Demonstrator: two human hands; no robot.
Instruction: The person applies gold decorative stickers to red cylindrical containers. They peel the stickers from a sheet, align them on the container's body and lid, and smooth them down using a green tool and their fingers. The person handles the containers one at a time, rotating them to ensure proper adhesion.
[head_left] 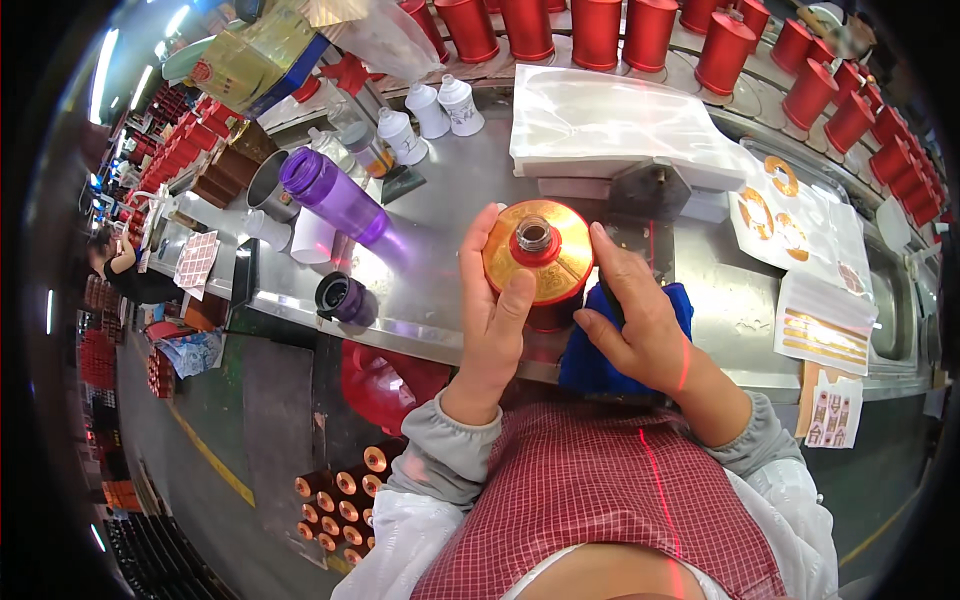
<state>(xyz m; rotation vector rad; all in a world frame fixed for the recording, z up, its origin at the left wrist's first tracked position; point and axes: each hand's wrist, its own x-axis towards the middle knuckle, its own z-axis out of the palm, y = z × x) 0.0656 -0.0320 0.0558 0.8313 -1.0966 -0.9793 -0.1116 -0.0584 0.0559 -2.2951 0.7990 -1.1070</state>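
A red bottle (558, 314) with a gold ring-shaped label (512, 258) round its bare glass neck (534, 234) stands upright between my hands. My left hand (490, 318) wraps its left side, thumb over the gold label's near edge. On the right side, my right hand (640, 315) has its fingertips against the bottle, fingers bent and thumb low. A dark strip shows between that thumb and forefinger; I cannot make out what it is. Beneath the right hand lies a blue cloth (590, 368) at the bench's front edge.
A purple drinking bottle (335, 197) and its dark cap (345, 298) are at the left. White bottle-shaped pieces (402, 137), a stack of plastic film (610, 125) and a dark block (650, 190) sit behind. Gold label sheets (825, 325) lie right. Red bottles (595, 35) line the conveyor beyond.
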